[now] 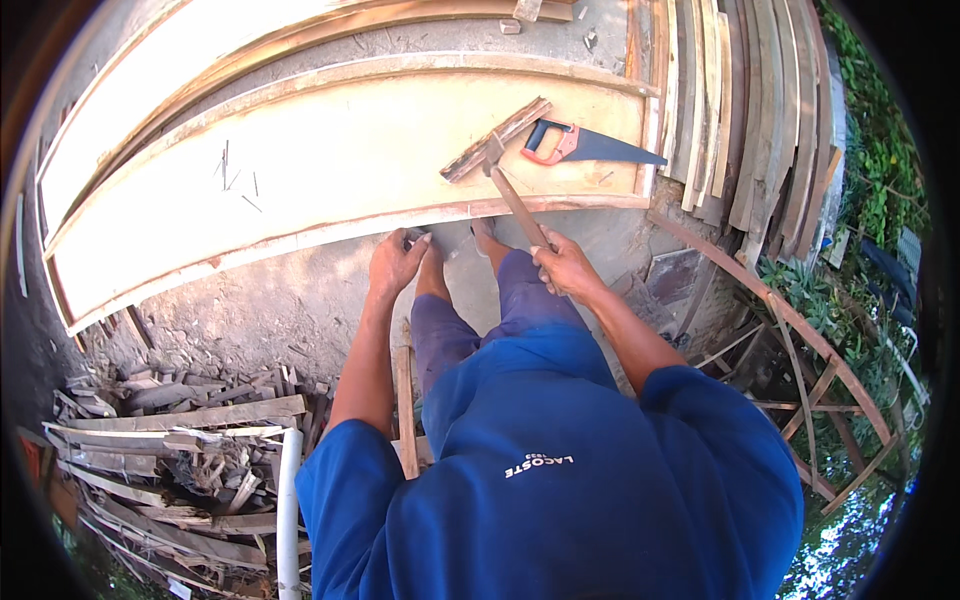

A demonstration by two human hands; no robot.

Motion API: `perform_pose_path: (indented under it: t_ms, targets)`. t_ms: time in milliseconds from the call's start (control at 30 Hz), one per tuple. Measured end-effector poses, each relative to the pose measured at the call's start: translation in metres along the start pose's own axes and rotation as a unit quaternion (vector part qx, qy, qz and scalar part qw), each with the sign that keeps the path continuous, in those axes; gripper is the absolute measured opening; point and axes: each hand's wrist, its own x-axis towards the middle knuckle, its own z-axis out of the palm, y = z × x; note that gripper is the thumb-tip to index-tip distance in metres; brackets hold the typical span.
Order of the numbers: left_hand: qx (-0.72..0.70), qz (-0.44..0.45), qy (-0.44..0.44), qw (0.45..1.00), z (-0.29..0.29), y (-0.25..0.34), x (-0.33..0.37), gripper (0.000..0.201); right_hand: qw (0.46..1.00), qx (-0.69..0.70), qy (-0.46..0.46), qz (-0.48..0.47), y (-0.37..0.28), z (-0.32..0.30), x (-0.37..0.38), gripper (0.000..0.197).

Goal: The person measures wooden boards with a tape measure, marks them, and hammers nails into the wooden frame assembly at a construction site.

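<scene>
My right hand point(566, 266) is wrapped round the wooden handle of a hammer point(519, 207), whose head is raised toward the panel and overlaps a short rough wood offcut point(515, 124). Near the panel's front edge, my left hand point(396, 262) is closed with thumb and fingers together; something small and dark shows at the fingertips, too small to name. A long pale panel with a wooden frame point(340, 145) stretches in front of me. On it, right of the offcut, lies a handsaw point(598, 147) with a dark blade and a black and orange handle. Several loose nails point(250, 203) are scattered at the left.
Long boards point(765, 110) are stacked at the right. Behind the panel lies another framed panel point(170, 75). Scrap wood point(190, 430) is heaped at lower left beside a white pipe point(288, 510). A wooden lattice frame point(815, 390) stands at right, near green plants point(880, 110).
</scene>
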Motion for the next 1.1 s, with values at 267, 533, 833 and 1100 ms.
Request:
perform_pose_path:
  t_ms: [267,533,833,1100]
  targets:
    - [0.283,0.05,0.007,0.958,0.08,0.137,0.178,0.065,0.987,0.144,-0.015,0.069,0.066,-0.066,0.061,0.065]
    - [0.385,0.116,-0.014,0.915,0.136,0.119,0.263,0.051,0.989,0.101,-0.05,0.095,0.09,-0.066,0.099,0.065]
    - [0.179,-0.01,0.097,0.979,0.134,0.088,0.227,0.05,0.988,0.145,-0.03,0.036,0.112,-0.064,0.132,0.058]
    - [0.162,-0.032,0.154,0.974,0.141,0.1,0.224,0.043,0.988,0.146,-0.017,0.042,0.104,-0.063,0.128,0.059]
